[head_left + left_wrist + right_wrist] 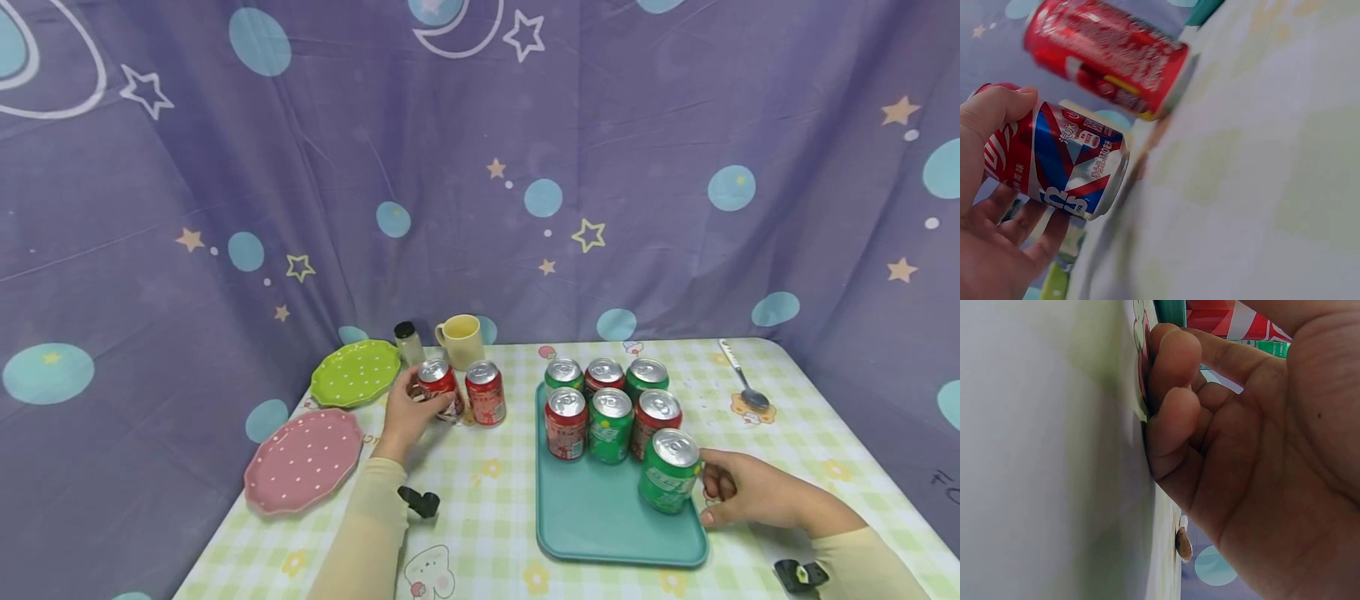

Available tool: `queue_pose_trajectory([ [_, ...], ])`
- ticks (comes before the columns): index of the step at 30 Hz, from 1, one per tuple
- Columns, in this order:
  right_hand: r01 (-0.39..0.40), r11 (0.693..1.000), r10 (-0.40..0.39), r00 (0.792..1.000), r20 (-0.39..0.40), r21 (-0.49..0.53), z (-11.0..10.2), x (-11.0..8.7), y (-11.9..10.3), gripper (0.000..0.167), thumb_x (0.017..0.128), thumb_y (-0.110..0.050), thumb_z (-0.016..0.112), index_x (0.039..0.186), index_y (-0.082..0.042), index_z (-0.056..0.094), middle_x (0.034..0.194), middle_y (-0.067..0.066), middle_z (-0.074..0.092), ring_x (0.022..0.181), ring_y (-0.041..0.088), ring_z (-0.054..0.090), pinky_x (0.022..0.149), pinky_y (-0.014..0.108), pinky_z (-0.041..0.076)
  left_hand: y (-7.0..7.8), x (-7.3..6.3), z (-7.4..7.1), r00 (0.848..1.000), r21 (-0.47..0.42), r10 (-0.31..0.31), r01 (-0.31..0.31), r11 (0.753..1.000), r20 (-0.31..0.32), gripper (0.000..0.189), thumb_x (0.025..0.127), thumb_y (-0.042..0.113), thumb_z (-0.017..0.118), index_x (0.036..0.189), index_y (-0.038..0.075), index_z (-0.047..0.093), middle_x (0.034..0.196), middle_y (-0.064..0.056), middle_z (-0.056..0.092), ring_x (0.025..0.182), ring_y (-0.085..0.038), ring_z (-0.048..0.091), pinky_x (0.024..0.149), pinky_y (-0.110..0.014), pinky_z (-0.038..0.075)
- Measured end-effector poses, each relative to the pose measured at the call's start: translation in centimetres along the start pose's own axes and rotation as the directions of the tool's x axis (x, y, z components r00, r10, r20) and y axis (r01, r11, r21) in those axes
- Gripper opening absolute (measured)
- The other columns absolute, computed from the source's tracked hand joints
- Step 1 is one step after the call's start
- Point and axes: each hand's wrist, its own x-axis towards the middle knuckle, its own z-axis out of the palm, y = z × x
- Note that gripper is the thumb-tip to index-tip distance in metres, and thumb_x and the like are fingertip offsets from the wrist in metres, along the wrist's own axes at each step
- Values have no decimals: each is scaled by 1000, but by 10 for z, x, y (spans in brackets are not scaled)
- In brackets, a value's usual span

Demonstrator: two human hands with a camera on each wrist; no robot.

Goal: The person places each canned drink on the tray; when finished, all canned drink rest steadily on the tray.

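On the left side of the table, my left hand (408, 417) grips a red soda can (437, 379), thumb on one side and fingers round the other. The left wrist view shows blue and white stripes on that can (1079, 162). Just right of it stands a second red soda can (486, 398). My right hand (757, 492) rests by the right edge of a teal tray (592, 525), fingers loosely bent, fingertips right at a green soda can (667, 479). That can stands in the tray's front right part, before two rows of red and green cans (610, 429).
A pink plate (303, 462) and a green plate (356, 372) lie at the left, both dotted. Behind the left hand stand a dark-lidded jar (408, 343) and a yellow mug (462, 340). A spoon (742, 375) lies back right. A purple curtain (480, 167) hangs behind the table.
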Motion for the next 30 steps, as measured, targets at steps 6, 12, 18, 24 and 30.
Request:
queue_pose_trajectory([
  [6,-1,1000,1,1000,0,8,0,0,1,48,81,-22,91,112,-6,58,85,10,58,67,9,52,53,30,43,15,3,-20,997,-28,35,-37,999,-74,76,81,12,92,145,6,52,134,-16,63,122,-32,61,101,-39,53],
  [12,8,1000,-8,1000,0,-2,0,0,0,48,81,-23,91,112,-6,58,84,10,58,68,9,52,53,30,43,50,-1,-34,980,-77,115,-128,989,-160,73,78,11,94,141,7,56,130,-13,66,115,-24,63,89,-22,54],
  [18,12,1000,-12,1000,0,-4,0,-1,-2,48,81,-22,91,112,-6,58,84,9,58,68,9,53,53,30,43,97,-17,-35,956,-73,236,-251,965,-173,67,78,7,93,135,6,59,124,-10,69,108,-18,65,82,-22,55],
  [24,22,1000,-22,1000,-2,-9,1,-2,-2,48,81,-23,91,111,-6,58,83,9,58,68,8,53,53,30,44,136,-40,-25,922,1,381,-382,924,-65,63,78,10,94,132,9,62,119,-6,71,104,-17,65,81,-25,54],
  [30,28,1000,-28,1000,-4,4,1,-2,-3,51,80,-22,92,115,-5,58,84,11,58,68,9,53,53,30,44,164,-67,0,882,4,459,-462,887,110,65,76,14,96,132,14,63,118,-1,71,105,-18,67,84,-30,57],
])
